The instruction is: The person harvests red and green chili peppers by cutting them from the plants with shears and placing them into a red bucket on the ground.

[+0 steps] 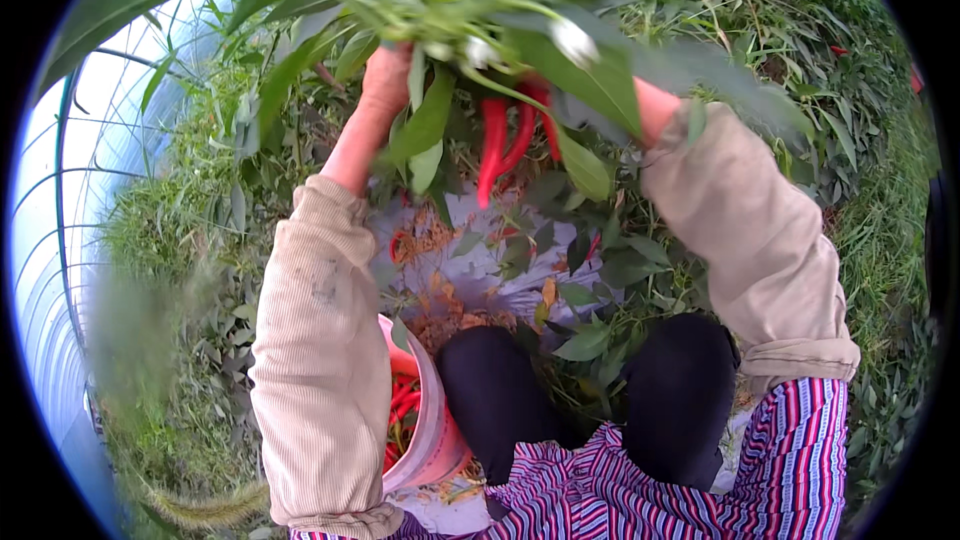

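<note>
Both of my arms reach forward into a leafy chili pepper plant (pixel 450 25) with white flowers. My left hand (pixel 388 75) is up among the stems on the left; its fingers are hidden behind foliage. Of my right hand (pixel 655 112) I see mainly the wrist, and a large leaf covers most of the rest. Long red chili peppers (pixel 492 150) hang between the hands, nearest to the right one. What either hand grips is hidden. Below my left forearm stands a pink bucket (pixel 432 430) with red chilies (pixel 402 402) inside.
Pale plastic sheeting (pixel 470 225) covers the ground ahead of my knees, with dry leaves and a few red chilies on it. Dense pepper plants and grass (pixel 880 270) grow on both sides. A curved greenhouse wall with metal ribs (pixel 65 190) rises at the left.
</note>
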{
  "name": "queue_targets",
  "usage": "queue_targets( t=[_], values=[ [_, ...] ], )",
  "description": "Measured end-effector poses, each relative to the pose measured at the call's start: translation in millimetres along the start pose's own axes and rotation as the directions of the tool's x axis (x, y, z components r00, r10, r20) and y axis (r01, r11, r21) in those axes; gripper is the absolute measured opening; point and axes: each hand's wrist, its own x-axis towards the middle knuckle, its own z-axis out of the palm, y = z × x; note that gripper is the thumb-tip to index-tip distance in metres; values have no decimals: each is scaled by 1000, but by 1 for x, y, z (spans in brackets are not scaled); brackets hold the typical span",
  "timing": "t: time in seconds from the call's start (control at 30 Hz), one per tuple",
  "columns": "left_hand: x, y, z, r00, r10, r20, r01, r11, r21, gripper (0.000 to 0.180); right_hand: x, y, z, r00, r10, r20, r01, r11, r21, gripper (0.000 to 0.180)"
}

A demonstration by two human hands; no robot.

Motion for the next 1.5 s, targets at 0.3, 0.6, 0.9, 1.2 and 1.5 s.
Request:
queue_targets(
  t=[0.3, 0.6, 0.9, 1.2, 1.5],
  values=[
    [49, 2, -28, 921, -390, -12, 304, 737, -603, 30, -79, -44, 64, 977, 97, -190, -37, 954, 297, 32],
    [48, 43, -94, 818, -497, 289, 503, 376, -778, 39, -13, -96, 236, 896, 77, -437, 136, 890, 435, 28],
    [24, 18, -98, 869, -477, 133, 403, 525, -749, 37, -53, -39, 287, 876, -204, 437, 184, 979, 89, 34],
    [14, 10, -105, 882, -465, 84, 372, 575, -729, 36, -54, 134, 112, 845, 312, -434, -383, 920, -84, 22],
    [17, 8, -106, 868, -488, 92, 401, 578, -711, 35, -46, 128, 177, 905, 281, 319, -298, 955, 3, 67]
  ],
)
